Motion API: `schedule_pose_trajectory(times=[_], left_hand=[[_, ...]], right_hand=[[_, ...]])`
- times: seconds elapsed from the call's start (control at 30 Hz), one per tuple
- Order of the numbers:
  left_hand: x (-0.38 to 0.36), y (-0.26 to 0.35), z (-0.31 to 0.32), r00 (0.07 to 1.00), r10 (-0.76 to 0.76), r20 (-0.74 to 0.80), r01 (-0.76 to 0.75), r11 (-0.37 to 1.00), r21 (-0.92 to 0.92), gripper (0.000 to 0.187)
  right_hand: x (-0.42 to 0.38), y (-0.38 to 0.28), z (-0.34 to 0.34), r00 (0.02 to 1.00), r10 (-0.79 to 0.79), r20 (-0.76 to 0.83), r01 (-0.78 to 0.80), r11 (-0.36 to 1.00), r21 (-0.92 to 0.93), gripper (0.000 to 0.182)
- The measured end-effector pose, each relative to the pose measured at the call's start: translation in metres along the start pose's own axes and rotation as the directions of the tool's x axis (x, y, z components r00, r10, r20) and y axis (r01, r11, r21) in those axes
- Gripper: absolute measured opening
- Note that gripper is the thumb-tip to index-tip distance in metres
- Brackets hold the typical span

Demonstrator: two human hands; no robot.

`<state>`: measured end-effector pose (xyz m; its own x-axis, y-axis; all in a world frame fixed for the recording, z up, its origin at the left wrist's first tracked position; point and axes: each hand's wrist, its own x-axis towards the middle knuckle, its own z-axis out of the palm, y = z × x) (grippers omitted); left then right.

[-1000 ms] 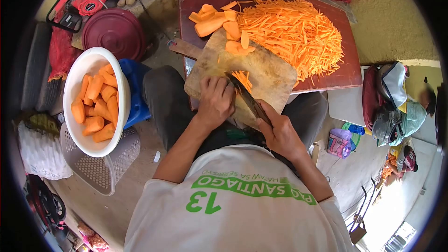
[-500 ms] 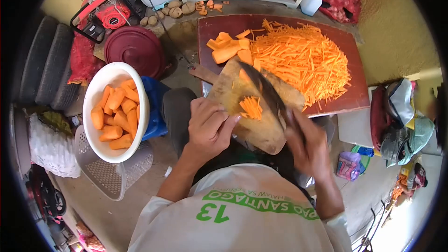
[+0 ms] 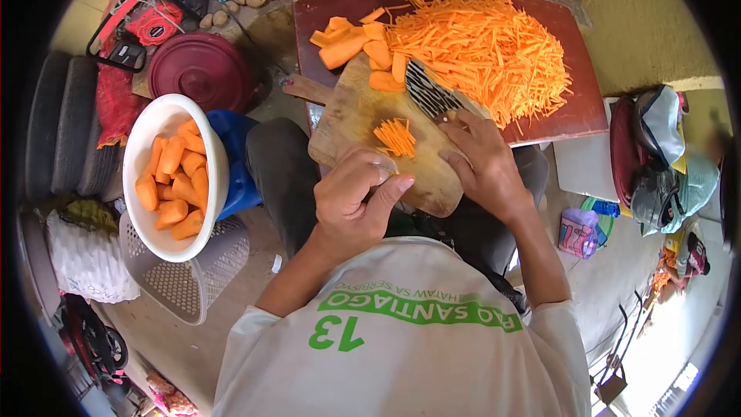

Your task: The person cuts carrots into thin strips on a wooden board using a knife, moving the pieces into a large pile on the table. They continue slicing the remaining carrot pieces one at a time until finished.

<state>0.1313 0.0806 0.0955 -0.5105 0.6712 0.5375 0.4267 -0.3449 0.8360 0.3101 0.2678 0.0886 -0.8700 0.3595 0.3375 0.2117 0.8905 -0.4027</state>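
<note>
A worn wooden chopping board point(image 3: 347, 112) with a handle rests at a slant over my lap, against the table edge. On it lies a small bundle of carrot sticks point(image 3: 394, 137). My left hand point(image 3: 355, 194) is curled closed over the board's near edge, thumb out, just below the sticks; its fingertips are hidden. My right hand point(image 3: 485, 166) grips a knife point(image 3: 432, 91) at the board's right side. The wide blade, streaked dark and light, lies toward the far edge, beside carrot pieces point(image 3: 343, 50) and a large heap of carrot strips point(image 3: 486, 50).
The dark red table point(image 3: 583, 93) stands ahead. At my left are a white basin point(image 3: 133, 185) of peeled carrots, a blue container point(image 3: 241, 156), a maroon lid point(image 3: 197, 73) and a perforated grey basket point(image 3: 181, 282). Tyres point(image 3: 50, 123) and a red machine point(image 3: 154, 27) stand farther left; bags point(image 3: 660, 131) lie right.
My right hand has swung the knife from an upright slant over the board to lying at its far right edge. My left hand has shifted slightly. The view has tilted a little.
</note>
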Motion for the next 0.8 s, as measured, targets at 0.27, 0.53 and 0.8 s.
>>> schedule_pose_trajectory(times=[0.27, 0.53, 0.8], left_hand=[[0.009, 0.024, 0.001, 0.986, 0.123, 0.117, -0.113, 0.99, -0.084, 0.028], [0.022, 0.058, 0.003, 0.949, 0.305, 0.076, -0.307, 0.952, 0.017, 0.032], [0.011, 0.059, 0.003, 0.976, 0.209, 0.056, -0.208, 0.978, -0.025, 0.03]], right_hand=[[0.005, -0.096, -0.047, 0.959, 0.21, 0.19, -0.249, 0.305, 0.919, 0.03], [-0.006, -0.101, -0.054, 0.938, 0.211, 0.275, -0.24, -0.177, 0.955, 0.023], [-0.007, -0.102, -0.045, 0.929, 0.226, 0.293, -0.251, -0.199, 0.947, 0.028]])
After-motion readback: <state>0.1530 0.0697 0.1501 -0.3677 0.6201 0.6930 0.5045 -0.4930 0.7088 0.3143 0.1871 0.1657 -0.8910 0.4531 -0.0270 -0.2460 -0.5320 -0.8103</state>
